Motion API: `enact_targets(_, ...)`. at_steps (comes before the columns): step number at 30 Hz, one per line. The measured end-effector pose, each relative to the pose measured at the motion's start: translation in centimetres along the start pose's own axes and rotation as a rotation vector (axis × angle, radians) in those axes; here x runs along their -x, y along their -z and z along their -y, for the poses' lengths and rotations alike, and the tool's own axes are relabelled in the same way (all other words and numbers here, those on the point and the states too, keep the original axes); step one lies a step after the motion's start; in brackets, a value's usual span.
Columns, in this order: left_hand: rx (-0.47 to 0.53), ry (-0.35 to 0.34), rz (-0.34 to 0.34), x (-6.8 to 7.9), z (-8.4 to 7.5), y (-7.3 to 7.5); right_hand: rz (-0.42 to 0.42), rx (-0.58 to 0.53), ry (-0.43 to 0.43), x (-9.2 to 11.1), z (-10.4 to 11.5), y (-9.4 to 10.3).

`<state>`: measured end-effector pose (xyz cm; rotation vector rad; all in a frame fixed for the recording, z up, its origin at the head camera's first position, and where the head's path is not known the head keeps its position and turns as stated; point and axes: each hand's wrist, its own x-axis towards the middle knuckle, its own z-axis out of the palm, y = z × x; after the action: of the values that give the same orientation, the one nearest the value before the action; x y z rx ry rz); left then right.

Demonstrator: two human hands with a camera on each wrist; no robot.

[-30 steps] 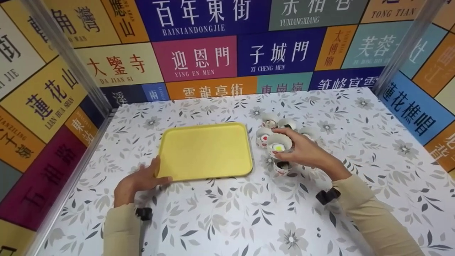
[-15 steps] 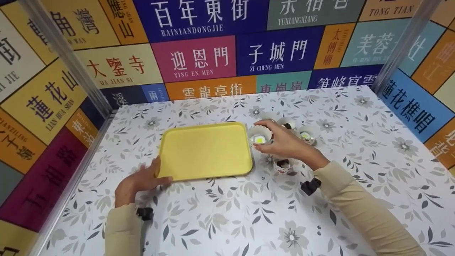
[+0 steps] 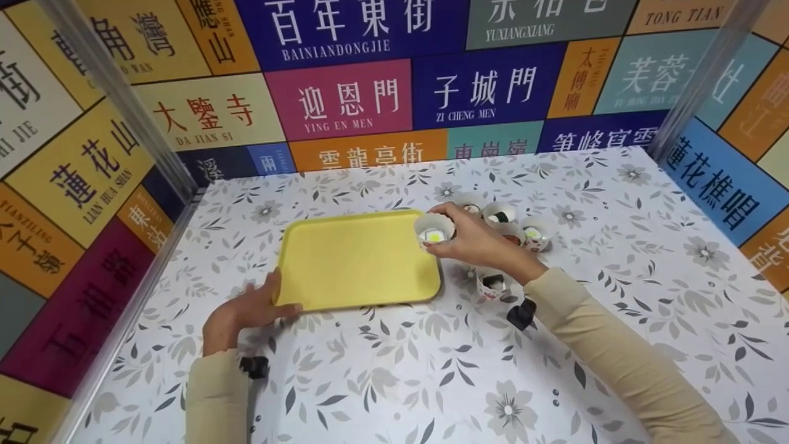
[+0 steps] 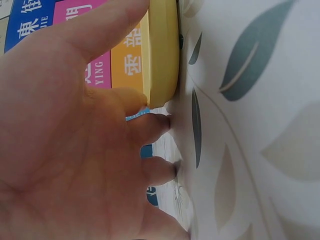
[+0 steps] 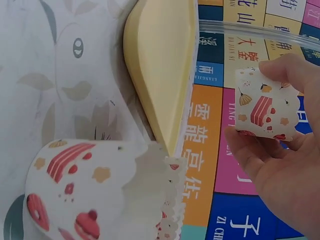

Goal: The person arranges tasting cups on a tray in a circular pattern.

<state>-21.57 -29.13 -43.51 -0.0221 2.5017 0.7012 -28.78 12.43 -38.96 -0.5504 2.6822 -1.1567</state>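
My right hand (image 3: 474, 240) pinches a small paper baking cup (image 3: 433, 223) between thumb and fingers. Something white with a bright yellow spot shows inside it. In the head view the cup overlaps the right end of a yellow tray (image 3: 357, 265); in the right wrist view its side (image 5: 265, 107) bears a printed cake slice, and it stands raised off the table. My left hand (image 3: 246, 311) rests at the tray's near left corner, thumb along the front edge, fingers spread along the left side. The left wrist view has the fingertips down by the tabletop, beside the tray's rim (image 4: 165, 55).
More patterned paper cups stand right of the tray, among them a cup with a dark piece inside (image 3: 493, 290), a cup with a yellow spot (image 3: 537, 237) and a cup at the back (image 3: 498, 211). Sign-printed panels (image 3: 345, 102) wall in the flowered tabletop (image 3: 394, 376).
My right hand has carried the cup leftward, away from the other cups to the tray's right end. More of those cups now show. The left hand and tray have stayed put.
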Motion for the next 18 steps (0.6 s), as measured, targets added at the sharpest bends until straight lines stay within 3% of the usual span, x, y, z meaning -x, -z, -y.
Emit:
enact_targets(12, 0.014, 0.030, -0.002, -0.1, 0.0, 0.2, -0.028, -0.024, 0.004, -2.5, 1.5, -2.3)
enact_targets(18, -0.007, 0.013, -0.003, 0.1, 0.0, 0.4, 0.007, -0.120, 0.002, -3.6, 2.5, -3.6)
